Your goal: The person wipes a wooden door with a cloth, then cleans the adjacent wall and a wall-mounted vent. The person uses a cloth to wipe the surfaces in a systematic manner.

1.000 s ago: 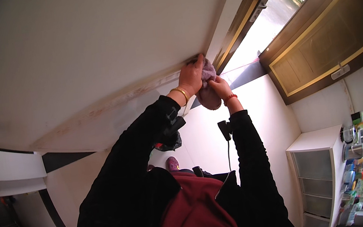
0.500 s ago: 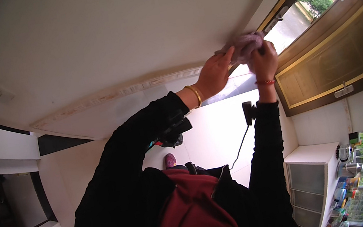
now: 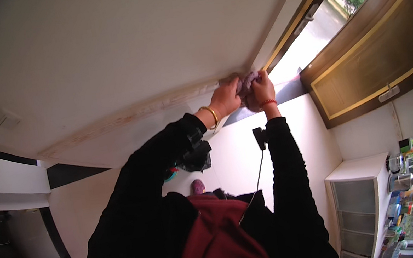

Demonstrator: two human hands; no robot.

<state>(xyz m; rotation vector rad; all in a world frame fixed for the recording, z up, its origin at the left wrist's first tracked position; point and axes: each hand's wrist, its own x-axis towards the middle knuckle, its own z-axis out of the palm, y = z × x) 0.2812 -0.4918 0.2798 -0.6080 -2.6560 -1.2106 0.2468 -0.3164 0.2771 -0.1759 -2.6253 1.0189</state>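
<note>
A crumpled purplish cloth (image 3: 247, 82) is bunched between my two hands, at the corner where the white wall (image 3: 141, 43) meets the door frame (image 3: 288, 33). My left hand (image 3: 225, 99), with a gold bangle at its wrist, presses on the cloth's left side. Wrapped around its right part is my right hand (image 3: 262, 91), with a red bracelet at the wrist. The cloth lies against the lower end of the frame, close to the worn baseboard (image 3: 135, 109). Some of the fingers are hidden in its folds.
A brown door with gold trim (image 3: 371, 58) stands open on the right, with a road and greenery outside. Below it is a white cabinet with frosted panels (image 3: 356, 208). A black bag (image 3: 197, 159) sits on the pale floor near my shoe (image 3: 198, 186). A wall switch (image 3: 7, 119) is far left.
Both hands have moved left and down along the door frame with the cloth, toward the baseboard. The view has shifted slightly.
</note>
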